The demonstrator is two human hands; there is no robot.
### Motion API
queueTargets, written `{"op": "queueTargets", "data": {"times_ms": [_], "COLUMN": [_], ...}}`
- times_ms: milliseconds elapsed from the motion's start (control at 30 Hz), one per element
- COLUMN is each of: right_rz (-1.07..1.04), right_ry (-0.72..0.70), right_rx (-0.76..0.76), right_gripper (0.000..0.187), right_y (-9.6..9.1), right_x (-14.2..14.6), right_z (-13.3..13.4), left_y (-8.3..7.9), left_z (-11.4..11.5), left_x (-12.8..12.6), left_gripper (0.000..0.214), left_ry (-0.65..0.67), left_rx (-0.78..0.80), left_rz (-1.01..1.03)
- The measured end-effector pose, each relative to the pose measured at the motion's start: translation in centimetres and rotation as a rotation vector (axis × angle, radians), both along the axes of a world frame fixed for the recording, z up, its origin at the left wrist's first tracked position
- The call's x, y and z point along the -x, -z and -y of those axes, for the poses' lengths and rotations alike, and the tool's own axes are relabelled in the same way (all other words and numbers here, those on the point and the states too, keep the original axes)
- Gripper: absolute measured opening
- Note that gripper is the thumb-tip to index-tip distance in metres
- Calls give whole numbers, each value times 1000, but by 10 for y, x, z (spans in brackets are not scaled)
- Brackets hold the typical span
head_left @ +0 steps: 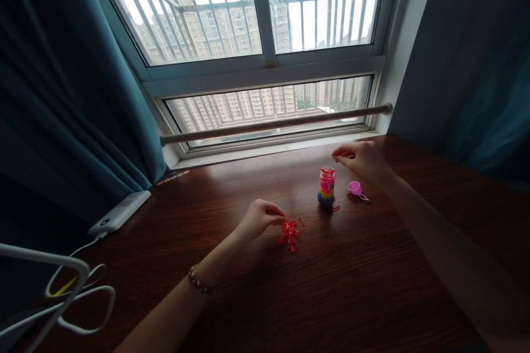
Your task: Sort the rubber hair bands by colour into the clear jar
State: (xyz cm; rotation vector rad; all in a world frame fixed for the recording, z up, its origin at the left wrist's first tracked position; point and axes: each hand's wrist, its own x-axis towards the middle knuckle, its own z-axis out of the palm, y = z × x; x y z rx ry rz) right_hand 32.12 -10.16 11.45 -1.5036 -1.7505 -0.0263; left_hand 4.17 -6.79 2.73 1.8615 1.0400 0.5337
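A small clear jar (326, 190) stands upright on the table, filled in layers of blue, yellow, pink and red. To its left lies a loose pile of red elastic bands (290, 233). My left hand (260, 218) touches the pile's edge, thumb and fingers pinched at the red bands. Just above and to the right of the jar's mouth hangs my right hand (362, 160), fingertips pressed together; what they hold, if anything, is too small to make out. A pink cap with a loop handle (355, 188) lies right of the jar, below that hand.
A white power bank (120, 213) with a white cable lies at the left by the blue curtain (78, 83). White tubing (62, 258) rises at the lower left. Behind the brown table (256, 298) runs a metal rail (273, 126) before the barred window.
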Motion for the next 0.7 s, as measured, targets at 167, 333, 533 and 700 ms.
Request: {"op": "queueTargets", "data": {"times_ms": [167,333,533,700], "right_rz": [31,-4,-179,-144], "right_ry": [-45,-68,-356,-304], "right_rx": [117,469,594,575], "right_gripper": [15,48,44,26], "right_y": [-6,8,24,18], "right_x": [-9,-15,-11,-7], "right_z": [2,-9,-20,-16], "left_y": [-34,-65,-73,-73], "left_z": [-10,-29,-43,-46], "left_x": [-28,-87,-126,-130], "left_gripper": [20,17,12,10], "left_ry": [-108,-35,99,127], "left_rx": [-163,-415,-716,-828], "left_rz": [318,415,59,-148]}}
